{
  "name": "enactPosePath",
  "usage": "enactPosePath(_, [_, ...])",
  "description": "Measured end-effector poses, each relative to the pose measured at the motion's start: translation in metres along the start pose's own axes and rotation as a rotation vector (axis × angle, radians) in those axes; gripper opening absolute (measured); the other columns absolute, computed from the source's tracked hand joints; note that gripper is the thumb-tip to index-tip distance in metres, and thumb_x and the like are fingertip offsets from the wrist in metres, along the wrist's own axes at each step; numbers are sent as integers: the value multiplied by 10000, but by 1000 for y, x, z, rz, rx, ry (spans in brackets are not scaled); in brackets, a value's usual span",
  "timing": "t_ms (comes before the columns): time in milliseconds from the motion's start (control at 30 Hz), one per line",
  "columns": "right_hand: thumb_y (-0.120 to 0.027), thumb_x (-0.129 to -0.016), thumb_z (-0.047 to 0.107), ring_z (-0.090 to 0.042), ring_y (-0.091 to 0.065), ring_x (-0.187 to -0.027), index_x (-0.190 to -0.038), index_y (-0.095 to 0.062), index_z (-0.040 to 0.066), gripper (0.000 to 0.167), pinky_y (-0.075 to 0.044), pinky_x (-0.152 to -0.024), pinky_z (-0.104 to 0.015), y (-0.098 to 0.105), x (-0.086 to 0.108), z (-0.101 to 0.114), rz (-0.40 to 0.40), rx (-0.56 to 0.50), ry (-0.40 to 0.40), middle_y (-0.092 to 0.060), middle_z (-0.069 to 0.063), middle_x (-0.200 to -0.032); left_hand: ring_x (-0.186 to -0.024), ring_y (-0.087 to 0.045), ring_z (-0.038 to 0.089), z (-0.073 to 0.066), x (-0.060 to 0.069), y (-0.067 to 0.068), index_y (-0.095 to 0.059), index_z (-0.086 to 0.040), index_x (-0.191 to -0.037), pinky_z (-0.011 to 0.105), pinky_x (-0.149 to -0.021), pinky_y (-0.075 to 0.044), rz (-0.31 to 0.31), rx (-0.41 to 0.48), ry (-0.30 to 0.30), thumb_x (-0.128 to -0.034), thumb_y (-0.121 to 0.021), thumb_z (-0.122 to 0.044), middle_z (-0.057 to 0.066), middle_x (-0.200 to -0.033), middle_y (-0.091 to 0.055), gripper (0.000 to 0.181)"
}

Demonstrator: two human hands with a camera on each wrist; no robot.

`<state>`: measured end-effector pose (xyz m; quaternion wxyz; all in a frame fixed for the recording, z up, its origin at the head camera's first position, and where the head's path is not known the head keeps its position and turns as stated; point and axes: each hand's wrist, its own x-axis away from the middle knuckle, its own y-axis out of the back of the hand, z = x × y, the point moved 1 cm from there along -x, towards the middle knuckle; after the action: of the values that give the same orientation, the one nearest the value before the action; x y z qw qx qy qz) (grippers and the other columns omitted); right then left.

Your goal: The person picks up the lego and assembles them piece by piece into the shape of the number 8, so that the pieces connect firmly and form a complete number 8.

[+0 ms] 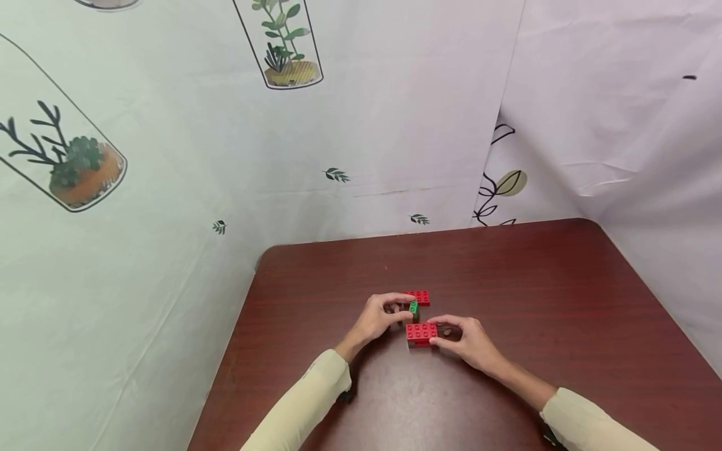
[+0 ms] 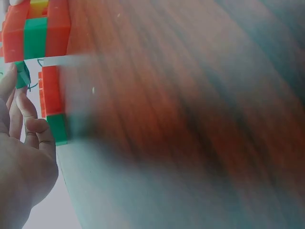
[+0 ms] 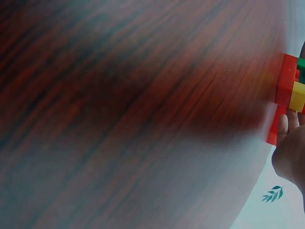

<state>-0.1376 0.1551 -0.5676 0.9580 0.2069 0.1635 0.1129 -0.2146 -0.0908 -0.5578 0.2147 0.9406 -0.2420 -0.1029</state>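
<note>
Red plastic in my right hand, green in my left hand.
Nearest, on the table, I grip the red-topped stack by its right end; I judge it light, rigid, a little slick, so its flat side walls suit a hold best. Just beyond, I pinch the small green brick, likely light and hard, between thumb and finger. Farther off lies another red brick.

Working remotely, I have a stacked block foremost over the table, the right hand at its right end. Just behind it is a single brick, the left hand to its left; farther back, another block lies on the table, the wall beyond.
</note>
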Motion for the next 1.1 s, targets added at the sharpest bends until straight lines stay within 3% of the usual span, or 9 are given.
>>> enactPosePath(133, [-905,-866,138,-91,-734,-847,-1189,-786,90,348,-607,-749,-313,0,0,0,2,-5,4,-790,-20,-1061,-718,-632,361,0,2,4,-783,-244,-1273,236,-538,-423,-9,13,-16,-947,-833,-190,45,-898,-743,335])
enactPosePath(233, [-906,-864,137,-87,-732,-840,-1185,-787,87,346,-605,-743,-308,0,0,-1,0,-11,8,-791,-21,-1058,-709,-623,388,0,4,6,-779,-233,-1277,238,-537,-412,-10,15,-33,-951,-829,-195,70,-859,-730,332])
enactPosePath(600, [-905,-862,120,-82,-730,-832,-1176,-791,99,335,-605,-737,-304,0,1,-1,-8,-28,31,-790,-13,-1057,-639,-532,129,-7,14,12,-780,-228,-1277,233,-555,-397,-26,0,-50,-957,-828,-220,10,-777,-673,323])
enactPosePath(800, [-908,-859,125,-77,-726,-825,-1175,-792,109,337,-601,-730,-296,0,1,-2,-12,-24,34,-788,-9,-1055,-621,-507,126,-10,22,13,-784,-252,-1265,232,-554,-387,-16,4,-30,-954,-833,-242,-13,-747,-650,315])
enactPosePath(1100, [-907,-857,111,-84,-730,-831,-1181,-790,101,345,-601,-736,-292,-1,1,-2,-12,-29,33,-789,-17,-1058,-595,-506,118,-14,30,9,-780,-195,-1271,222,-534,-372,-7,38,-25,-945,-838,-180,103,-771,-680,331])
